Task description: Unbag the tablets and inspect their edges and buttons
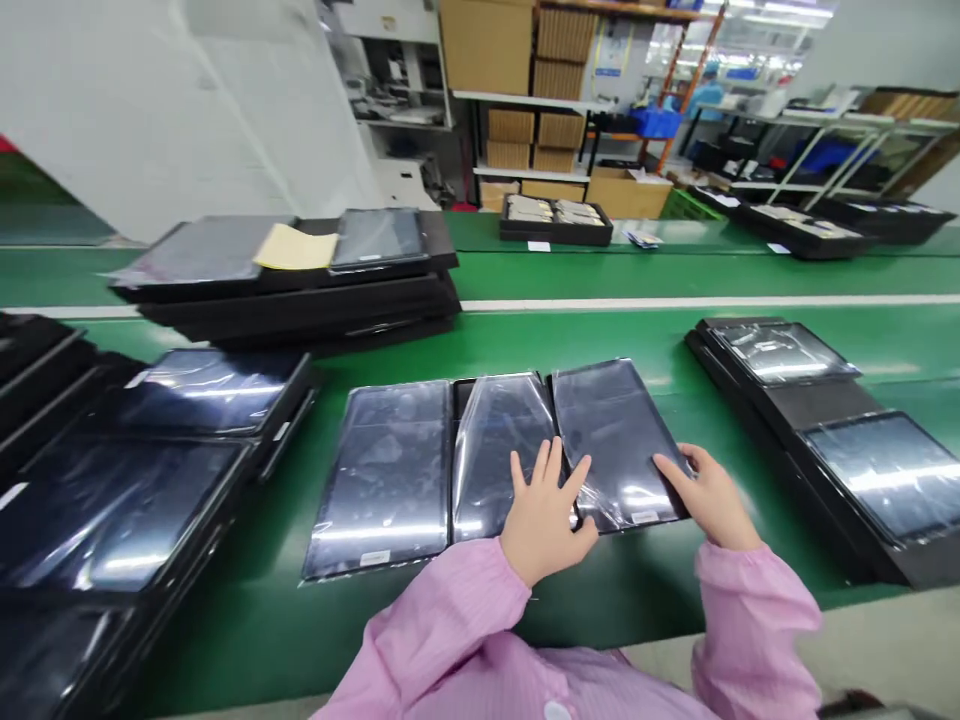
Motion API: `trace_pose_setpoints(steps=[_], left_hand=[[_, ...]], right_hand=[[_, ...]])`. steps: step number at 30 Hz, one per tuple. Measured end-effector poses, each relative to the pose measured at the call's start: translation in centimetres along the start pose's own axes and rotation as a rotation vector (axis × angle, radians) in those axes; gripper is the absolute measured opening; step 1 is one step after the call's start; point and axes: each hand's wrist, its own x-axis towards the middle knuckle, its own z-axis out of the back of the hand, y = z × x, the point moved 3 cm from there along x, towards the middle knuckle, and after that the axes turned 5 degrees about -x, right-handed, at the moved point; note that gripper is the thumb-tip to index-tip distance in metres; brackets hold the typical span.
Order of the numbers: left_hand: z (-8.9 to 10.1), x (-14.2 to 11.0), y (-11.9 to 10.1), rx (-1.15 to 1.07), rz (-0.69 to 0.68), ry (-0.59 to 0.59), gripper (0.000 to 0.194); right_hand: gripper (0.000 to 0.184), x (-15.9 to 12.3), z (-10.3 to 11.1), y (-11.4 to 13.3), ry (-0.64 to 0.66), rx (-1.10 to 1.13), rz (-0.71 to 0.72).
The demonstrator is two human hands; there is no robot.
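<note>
Left hand: open, spread over film-wrapped rectangular black middle panel
Right hand: pinching glossy black right-hand panel by lower right edge
Panels: side by side on green counter

"Can you read any writing from here?"

"Not a word. The left-hand screen panel has a white label along its near edge, but the print is too small."

"And the right-hand screen panel?"

"It has a pale sticker near its lower edge, just as unreadable."

"What about the back of the room?"

"There's a white tag at the front of the black tray, too small to make out. The wall poster has a blue band, but its lettering is a blur to me."
</note>
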Motion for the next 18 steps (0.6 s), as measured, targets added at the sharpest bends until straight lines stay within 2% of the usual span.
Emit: trace_pose_setpoints(steps=[3,5,7,10,13,16,18], left_hand=[[1.0,0.0,0.2,-0.066,0.022,0.050,0.083],[2.2,-0.5,1.0,-0.091,0.053,0.047,0.083],[3.5,-1.6,2.5,-0.043,0.128,-0.018,0.075],[5.5,-3.7,5.1,0.144,0.266,-0.167,0.058],[6.7,-5.9,6.8,0.273,0.300,-0.283,0.047],[7.3,-8.3,8.1,0.300,0.324,-0.385,0.045],[7.7,-10.4,9.4,0.294,0.411,-0.441,0.047]], right_hand=[[0.052,-0.5,1.1,1.8,0.051,0.090,0.009],[0.058,-1.0,1.9,2.6,0.047,0.139,0.011],[0.065,-1.6,2.8,3.0,0.022,0.197,-0.010],[0.078,-2.7,3.6,3.0,-0.024,0.353,-0.118],[0.095,-4.2,2.7,2.9,0.034,0.485,-0.208],[0.112,-5.5,0.5,2.5,0.237,0.521,-0.227],[0.112,-5.9,-0.9,1.8,0.339,0.522,-0.202]])
